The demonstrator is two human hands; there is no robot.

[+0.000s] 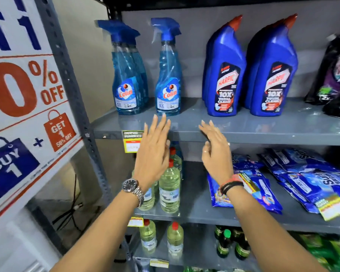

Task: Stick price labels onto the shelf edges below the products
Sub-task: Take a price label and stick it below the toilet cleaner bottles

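At the front edge of the top grey shelf [263, 137], both hands are raised, backs to camera. Left hand [152, 152]: fingers straight and apart, nothing in it, fingertips reaching up over the shelf lip just below the right Colin spray bottle [168, 75]; silver watch [133, 188] on that wrist. Right hand [214, 152]: fingers loosely spread and slightly curled, nothing visibly gripped, fingertips at the shelf edge left of the Harpic bottles [225, 75]; a ring on one finger, dark and orange bands [231, 185] at the wrist. Price label [133, 141], yellow/green with a red strip, is stuck on the top shelf edge below the left Colin bottle [126, 75], its right side hidden behind the left hand. Edge section between the two hands is bare grey metal. Another yellow label [135, 221] sits on the next shelf edge below the clear liquid bottles [169, 189], a third [159, 263] on the edge below that. Blue detergent packs [302, 181] lie flat on the middle shelf, right side, with loose labels [332, 207] on top of them. Promo sign [26, 107] hangs on the rack upright at left.
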